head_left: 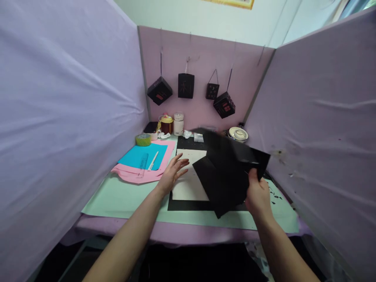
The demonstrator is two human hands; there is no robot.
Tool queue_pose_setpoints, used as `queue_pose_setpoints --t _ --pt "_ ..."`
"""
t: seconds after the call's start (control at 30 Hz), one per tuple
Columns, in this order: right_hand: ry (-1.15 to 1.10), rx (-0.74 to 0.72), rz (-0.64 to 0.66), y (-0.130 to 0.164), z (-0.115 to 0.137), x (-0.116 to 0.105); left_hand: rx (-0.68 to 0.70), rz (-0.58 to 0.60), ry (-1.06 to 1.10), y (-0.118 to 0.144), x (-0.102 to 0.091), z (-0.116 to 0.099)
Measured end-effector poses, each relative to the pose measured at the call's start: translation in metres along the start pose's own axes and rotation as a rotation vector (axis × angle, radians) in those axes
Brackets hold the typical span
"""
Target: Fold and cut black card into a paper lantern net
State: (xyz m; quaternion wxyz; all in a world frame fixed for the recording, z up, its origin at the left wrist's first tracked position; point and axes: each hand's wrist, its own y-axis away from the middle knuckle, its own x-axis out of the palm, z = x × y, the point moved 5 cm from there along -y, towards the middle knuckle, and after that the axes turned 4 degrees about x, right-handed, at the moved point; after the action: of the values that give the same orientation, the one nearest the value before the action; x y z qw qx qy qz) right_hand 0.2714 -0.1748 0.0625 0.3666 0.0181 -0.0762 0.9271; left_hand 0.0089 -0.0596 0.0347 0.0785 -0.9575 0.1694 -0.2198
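My right hand [259, 196] grips several overlapping sheets of black paper [226, 172] by their right edge, thumb on top. The sheets fan out at different angles above the table and look slightly blurred. Under them, partly covered, a white board [188, 188] lies on a larger black sheet [188, 205]. My left hand [173, 172] is over the left edge of the white board, its fingers spread and apart from the black paper, with nothing in it. To its left a white pen [153, 160] and a clear ruler [143, 162] rest on blue paper [132, 154].
Pink paper [141, 179] lies beneath the blue sheet, with green tape [143, 140] at its far edge. Jars [178, 124] and tins [237, 134] stand at the back. Black boxes [186, 85] hang on the pink panel. Fabric walls close in both sides; black scraps [274, 196] lie at right.
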Motion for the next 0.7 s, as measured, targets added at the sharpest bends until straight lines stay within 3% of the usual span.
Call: queue_pose_setpoints --t 0.13,0.27,0.37,0.5,0.7 --pt "-0.358 0.169 -0.045 -0.004 0.003 -0.002 -0.055 -0.222 -0.296 -0.004 -0.018 0.011" --pt "-0.458 0.323 0.021 -0.010 -0.006 -0.001 -0.096 -0.313 -0.351 -0.004 -0.025 0.014" --pt "-0.441 0.440 0.066 -0.013 -0.023 -0.002 -0.160 -0.299 -0.214 -0.002 -0.021 0.013" --pt "-0.427 0.424 0.163 -0.016 -0.038 0.001 -0.266 -0.214 -0.009 0.001 -0.013 0.012" --pt "-0.375 0.396 0.189 -0.018 -0.049 0.001 -0.202 -0.212 -0.035 0.000 -0.018 0.006"
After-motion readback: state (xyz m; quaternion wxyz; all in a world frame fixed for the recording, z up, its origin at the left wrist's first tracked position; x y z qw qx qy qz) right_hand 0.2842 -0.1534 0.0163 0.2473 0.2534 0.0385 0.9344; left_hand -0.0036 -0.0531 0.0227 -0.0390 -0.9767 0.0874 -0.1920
